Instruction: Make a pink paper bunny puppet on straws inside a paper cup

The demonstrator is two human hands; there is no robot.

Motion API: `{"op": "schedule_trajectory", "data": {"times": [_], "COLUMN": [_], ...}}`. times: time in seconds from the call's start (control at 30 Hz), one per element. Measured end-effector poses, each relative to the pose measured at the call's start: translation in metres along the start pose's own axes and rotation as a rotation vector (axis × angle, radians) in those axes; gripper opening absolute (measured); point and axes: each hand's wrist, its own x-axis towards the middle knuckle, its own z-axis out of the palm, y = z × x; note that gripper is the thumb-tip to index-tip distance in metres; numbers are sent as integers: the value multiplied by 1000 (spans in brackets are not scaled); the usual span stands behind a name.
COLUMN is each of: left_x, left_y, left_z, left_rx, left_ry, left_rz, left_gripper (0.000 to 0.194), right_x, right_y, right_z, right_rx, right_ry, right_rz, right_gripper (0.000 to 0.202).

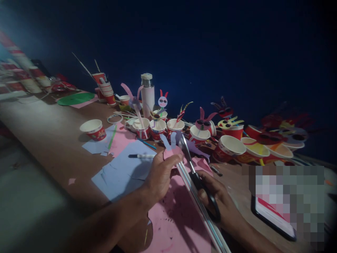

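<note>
My left hand (160, 174) pinches a pink paper bunny head (171, 151) with pale blue ears, together with the top of a bundle of long pale sticks or straws (201, 207). In my right hand (214, 191) are black-handled scissors (196, 175), its fingers around the handle loops. The metal blades point up and away, just right of the bunny's ears, and look nearly closed. The bundle slants down toward the bottom edge, passing beside the scissors. Beneath both hands lies a large pink paper sheet (176, 225).
Behind the hands stands a row of paper cups (199, 135), several holding paper animal heads on sticks. A white flask (148, 96) rises behind them. Blue paper (118, 177), a marker (140, 156) and a cup (92, 130) are at left; a phone (273, 216) lies at right.
</note>
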Motion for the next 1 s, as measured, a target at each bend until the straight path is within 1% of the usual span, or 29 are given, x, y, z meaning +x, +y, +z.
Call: {"op": "schedule_trajectory", "data": {"times": [0.1,0.2,0.3,0.43,0.5,0.6,0.77,0.83,1.0], "left_x": [1,2,2,2,2,2,2,2,2], "left_y": [0,0,0,0,0,0,-1,-1,0], "left_z": [0,0,0,0,0,-1,0,0,1], "left_rx": [-8,-12,-8,-12,-13,-1,11,1,-8], "left_ry": [9,2,9,-3,-18,-23,-30,-26,0], "left_rz": [-6,-2,-25,-24,-14,8,22,24,-2], "left_gripper": [15,14,11,10,12,16,14,14,7], "right_x": [0,1,2,2,1,-1,-5,-6,-3], "right_y": [-1,-2,-3,-1,1,4,14,18,15], "right_z": [-7,-13,-16,-15,-13,-11,-12,-12,-11], "right_rx": [-20,-5,-47,-133,-136,-122,-97,-72,-61], "right_ry": [4,-55,-79,-102,-135,-149,-150,-150,-160], "right_rz": [-52,-68,-67,-30,-16,-27,5,22,35], "right_gripper": [38,43,38,32,30,27,37,38,37]}}
